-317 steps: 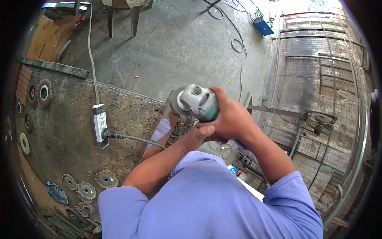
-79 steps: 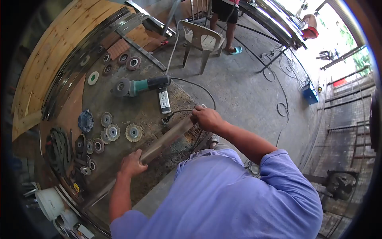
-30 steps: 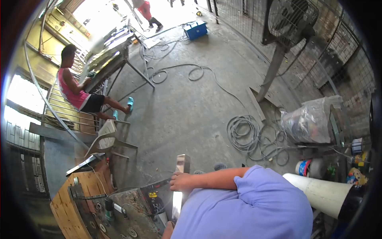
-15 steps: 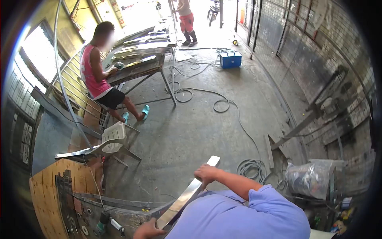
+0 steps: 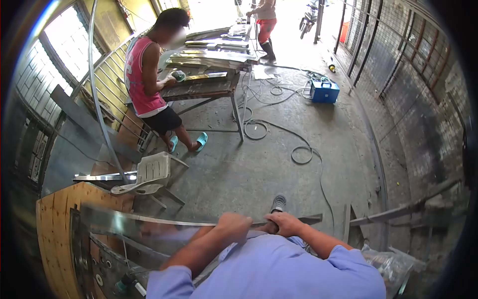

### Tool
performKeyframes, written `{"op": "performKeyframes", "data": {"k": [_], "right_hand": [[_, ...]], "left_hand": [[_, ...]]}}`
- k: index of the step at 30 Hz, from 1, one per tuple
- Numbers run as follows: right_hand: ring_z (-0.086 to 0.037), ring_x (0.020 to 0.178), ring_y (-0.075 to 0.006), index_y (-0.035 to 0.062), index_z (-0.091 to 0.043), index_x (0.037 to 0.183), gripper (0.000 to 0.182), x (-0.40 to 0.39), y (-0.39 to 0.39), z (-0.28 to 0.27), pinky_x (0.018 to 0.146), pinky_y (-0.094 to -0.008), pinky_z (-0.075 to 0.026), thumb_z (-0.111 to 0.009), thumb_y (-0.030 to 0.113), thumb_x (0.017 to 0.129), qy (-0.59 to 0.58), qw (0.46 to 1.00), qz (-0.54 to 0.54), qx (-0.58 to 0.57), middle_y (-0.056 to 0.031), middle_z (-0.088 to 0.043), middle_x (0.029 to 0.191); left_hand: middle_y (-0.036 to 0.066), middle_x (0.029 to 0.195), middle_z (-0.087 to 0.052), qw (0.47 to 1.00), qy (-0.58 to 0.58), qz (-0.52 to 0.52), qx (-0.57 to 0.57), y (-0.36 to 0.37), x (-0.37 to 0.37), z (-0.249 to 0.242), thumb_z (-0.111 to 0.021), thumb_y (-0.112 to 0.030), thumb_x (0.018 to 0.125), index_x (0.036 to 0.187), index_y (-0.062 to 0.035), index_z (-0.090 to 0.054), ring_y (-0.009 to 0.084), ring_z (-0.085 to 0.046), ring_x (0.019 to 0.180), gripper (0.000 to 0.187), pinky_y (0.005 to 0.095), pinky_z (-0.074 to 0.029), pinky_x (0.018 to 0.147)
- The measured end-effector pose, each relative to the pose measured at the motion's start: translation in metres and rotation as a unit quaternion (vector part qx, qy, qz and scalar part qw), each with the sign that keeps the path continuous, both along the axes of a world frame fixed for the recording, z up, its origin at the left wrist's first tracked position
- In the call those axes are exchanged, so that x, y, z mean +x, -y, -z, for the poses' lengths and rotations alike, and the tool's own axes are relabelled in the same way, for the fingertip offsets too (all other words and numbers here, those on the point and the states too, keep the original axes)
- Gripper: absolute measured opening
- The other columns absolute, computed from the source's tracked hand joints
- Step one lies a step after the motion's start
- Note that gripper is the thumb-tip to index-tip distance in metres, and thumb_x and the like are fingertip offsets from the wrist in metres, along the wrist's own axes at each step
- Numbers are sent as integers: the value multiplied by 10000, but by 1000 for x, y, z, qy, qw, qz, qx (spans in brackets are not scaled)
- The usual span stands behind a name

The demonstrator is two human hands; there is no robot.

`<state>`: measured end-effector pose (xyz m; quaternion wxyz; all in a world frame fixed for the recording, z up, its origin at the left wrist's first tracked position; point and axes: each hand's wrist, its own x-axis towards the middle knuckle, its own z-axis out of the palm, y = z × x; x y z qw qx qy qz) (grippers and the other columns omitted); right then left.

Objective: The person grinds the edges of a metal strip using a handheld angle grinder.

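A long, shiny, flat-sided metal bar (image 5: 130, 219) lies crosswise in front of my body, its left part smeared by motion. My left hand (image 5: 234, 227) is closed on it near the middle, somewhat blurred. Close beside it on the right, my right hand (image 5: 284, 224) also grips the bar, fingers wrapped round it. The bar's right end sticks out past my right hand, above the floor. A shoe (image 5: 279, 202) shows just beyond my hands.
Left of me are a wooden board (image 5: 52, 234), a green power tool (image 5: 121, 286) and a plastic chair (image 5: 153, 169). A person in pink (image 5: 147, 74) works at a metal-laden table (image 5: 204, 89). Cables (image 5: 301, 154) cross the floor to a blue machine (image 5: 324, 91). Another person (image 5: 266, 30) stands farther back.
The bar has swung from a steep slant to nearly level across my body. My left hand has moved up and right, close to my right hand. The view has shifted left.
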<state>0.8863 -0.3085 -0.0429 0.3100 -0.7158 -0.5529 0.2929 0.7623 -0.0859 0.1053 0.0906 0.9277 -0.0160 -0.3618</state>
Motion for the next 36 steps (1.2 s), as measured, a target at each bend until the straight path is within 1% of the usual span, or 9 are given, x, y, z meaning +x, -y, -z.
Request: {"op": "performKeyframes", "data": {"k": [9, 12, 14, 16, 19, 21, 24, 30, 36], "right_hand": [[-707, 1046, -310, 91, -631, 1295, 598, 157, -10, -8, 915, -404, -550, -869, 266, 775, -198, 950, 237, -34, -137, -737, 1117], [-722, 931, -232, 82, -659, 1229, 522, 193, 14, 54, 873, -367, -560, -869, 230, 775, -69, 951, 289, 83, -88, -746, 988], [-708, 898, -213, 77, -662, 1213, 513, 212, 30, 69, 854, -363, -560, -869, 227, 768, -106, 941, 303, 106, -82, -735, 951], [-695, 865, -194, 73, -665, 1197, 504, 231, 39, 80, 835, -359, -560, -868, 223, 761, -141, 927, 322, 131, -75, -725, 915], [-667, 809, -174, 61, -664, 1173, 510, 273, 23, 67, 796, -356, -557, -868, 228, 736, -163, 904, 387, 80, -69, -703, 863], [-637, 764, -171, 47, -656, 1158, 542, 294, -4, 34, 757, -358, -551, -869, 245, 700, -148, 865, 474, -68, -71, -679, 831], [-620, 722, -191, 6, -634, 1129, 576, 343, -51, 23, 709, -358, -534, -838, 257, 652, -108, 852, 507, -70, -81, -648, 789], [-638, 736, -204, -12, -629, 1205, 660, 431, -160, -16, 707, -363, -544, -818, 261, 635, -62, 880, 463, -89, -114, -667, 829], [-680, 736, -225, 86, -598, 1327, 708, 491, -241, -55, 719, -377, -560, -829, 268, 683, -5, 901, 423, -98, -97, -689, 833]], "left_hand": [[59, 955, -781, 985, -36, 100, 137, 58, 274, 12, -770, -350, 824, 1112, -190, -790, 281, -765, 961, 330, 490, -557, 663], [70, 980, -772, 959, 155, 209, 111, 91, 312, 64, -753, -373, 843, 1032, -160, -792, 265, -753, 918, 287, 436, -549, 722], [87, 989, -763, 941, 249, 225, -36, 87, 335, 49, -736, -381, 862, 1028, -113, -766, 291, -734, 923, 316, 421, -548, 775], [160, 962, -745, 857, 327, 243, -316, 29, 337, -50, -706, -348, 882, 1023, -101, -732, 346, -723, 883, 286, 437, -545, 728], [197, 1006, -729, 854, 178, 83, -482, -41, 355, -37, -677, -371, 910, 1113, -24, -671, 397, -696, 940, 402, 463, -542, 807], [239, 1076, -716, 945, 83, 21, -316, -89, 383, 23, -658, -452, 938, 1201, 4, -638, 407, -694, 978, 527, 464, -545, 847], [248, 1128, -713, 943, 62, -61, -320, -144, 426, 92, -620, -564, 963, 1277, 6, -627, 360, -710, 1032, 652, 435, -555, 867], [226, 1222, -678, 810, -113, -265, -511, -183, 534, 142, -623, -682, 925, 1386, 1, -580, 332, -686, 1089, 825, 455, -577, 885], [176, 1254, -653, 607, -52, -389, -691, -244, 582, 141, -703, -554, 921, 1417, -30, -536, 286, -675, 1067, 741, 427, -566, 909]]}}
